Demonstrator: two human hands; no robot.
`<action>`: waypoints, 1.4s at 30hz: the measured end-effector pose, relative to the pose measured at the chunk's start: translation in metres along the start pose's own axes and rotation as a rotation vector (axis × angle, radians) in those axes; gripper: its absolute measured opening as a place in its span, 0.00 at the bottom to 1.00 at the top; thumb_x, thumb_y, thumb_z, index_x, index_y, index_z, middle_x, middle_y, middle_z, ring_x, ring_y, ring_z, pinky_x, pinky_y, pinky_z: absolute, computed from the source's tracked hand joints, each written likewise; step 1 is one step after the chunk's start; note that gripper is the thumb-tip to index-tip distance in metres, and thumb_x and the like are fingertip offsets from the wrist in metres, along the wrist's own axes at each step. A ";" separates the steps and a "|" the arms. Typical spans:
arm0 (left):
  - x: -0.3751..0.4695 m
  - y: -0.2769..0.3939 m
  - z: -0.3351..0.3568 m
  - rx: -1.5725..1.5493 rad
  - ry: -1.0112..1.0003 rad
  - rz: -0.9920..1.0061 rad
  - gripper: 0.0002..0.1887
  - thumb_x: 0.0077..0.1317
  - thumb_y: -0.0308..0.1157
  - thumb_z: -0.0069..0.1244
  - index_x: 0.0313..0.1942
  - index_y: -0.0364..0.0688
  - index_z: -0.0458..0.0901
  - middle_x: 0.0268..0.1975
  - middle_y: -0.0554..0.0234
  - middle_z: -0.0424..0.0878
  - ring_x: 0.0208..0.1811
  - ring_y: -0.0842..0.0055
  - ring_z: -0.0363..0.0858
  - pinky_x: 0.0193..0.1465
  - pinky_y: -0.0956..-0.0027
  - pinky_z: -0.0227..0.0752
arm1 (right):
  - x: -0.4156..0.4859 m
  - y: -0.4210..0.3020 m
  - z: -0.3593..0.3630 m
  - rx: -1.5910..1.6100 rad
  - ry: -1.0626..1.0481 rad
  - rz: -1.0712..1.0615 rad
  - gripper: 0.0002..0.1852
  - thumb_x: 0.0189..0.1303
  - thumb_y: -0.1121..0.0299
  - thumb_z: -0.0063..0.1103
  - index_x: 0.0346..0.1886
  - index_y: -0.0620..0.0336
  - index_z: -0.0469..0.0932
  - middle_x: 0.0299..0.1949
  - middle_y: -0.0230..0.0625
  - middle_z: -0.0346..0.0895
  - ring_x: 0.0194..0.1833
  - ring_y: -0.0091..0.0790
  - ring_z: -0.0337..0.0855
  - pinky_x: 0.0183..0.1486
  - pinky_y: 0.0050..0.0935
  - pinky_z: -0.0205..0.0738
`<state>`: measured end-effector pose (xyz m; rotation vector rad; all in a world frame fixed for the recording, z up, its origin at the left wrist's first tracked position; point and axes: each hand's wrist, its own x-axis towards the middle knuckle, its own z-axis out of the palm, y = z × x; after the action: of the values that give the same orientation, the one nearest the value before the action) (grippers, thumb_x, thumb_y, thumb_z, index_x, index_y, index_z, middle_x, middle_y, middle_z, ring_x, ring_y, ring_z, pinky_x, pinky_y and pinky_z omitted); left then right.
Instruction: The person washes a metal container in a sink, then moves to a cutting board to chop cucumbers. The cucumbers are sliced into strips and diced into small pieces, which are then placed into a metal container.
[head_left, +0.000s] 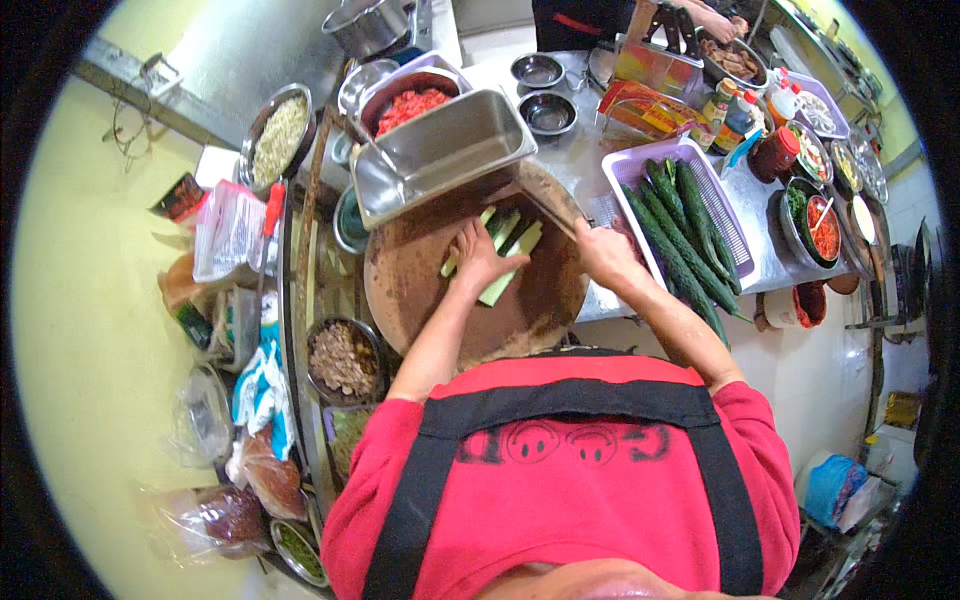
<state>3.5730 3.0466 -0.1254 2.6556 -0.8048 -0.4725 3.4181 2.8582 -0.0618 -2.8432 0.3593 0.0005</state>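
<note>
Cut cucumber pieces lie on a round wooden chopping board. My left hand rests over them with its fingers spread, touching the pieces. At the board's right edge my right hand grips the handle of a cleaver, whose blade points up and left, away from the pieces. A steel rectangular pan stands at the far edge of the board. Whole cucumbers fill a lilac plastic basket to the right of my right hand.
A bowl of chopped red food sits behind the pan. Two small dark bowls stand on the steel table. Sauce bottles and a bowl with shredded carrot are at right. A bowl of brown slices is at left. Another person's hand shows at top right.
</note>
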 end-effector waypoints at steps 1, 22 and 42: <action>-0.009 0.015 -0.005 0.099 -0.039 -0.055 0.69 0.43 0.59 0.69 0.71 0.28 0.40 0.73 0.36 0.46 0.75 0.47 0.44 0.73 0.38 0.40 | 0.010 -0.002 0.014 -0.035 -0.024 0.018 0.07 0.60 0.75 0.48 0.40 0.64 0.71 0.27 0.50 0.82 0.30 0.51 0.86 0.32 0.48 0.80; -0.047 -0.046 0.018 -0.169 0.267 -0.106 0.25 0.65 0.46 0.53 0.53 0.35 0.79 0.52 0.46 0.73 0.55 0.52 0.71 0.56 0.49 0.66 | -0.002 -0.026 0.014 0.265 -0.214 -0.227 0.08 0.63 0.70 0.43 0.38 0.67 0.68 0.29 0.57 0.80 0.34 0.58 0.84 0.33 0.53 0.77; -0.036 -0.036 0.016 -0.046 0.273 -0.024 0.25 0.65 0.45 0.50 0.51 0.30 0.73 0.52 0.35 0.72 0.54 0.44 0.68 0.56 0.42 0.61 | -0.006 -0.034 0.016 0.193 -0.123 -0.141 0.09 0.62 0.69 0.46 0.40 0.64 0.71 0.27 0.51 0.82 0.32 0.53 0.85 0.30 0.50 0.77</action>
<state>3.5549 3.0926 -0.1458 2.6126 -0.6704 -0.1270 3.4210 2.8960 -0.0673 -2.6552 0.1241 0.1067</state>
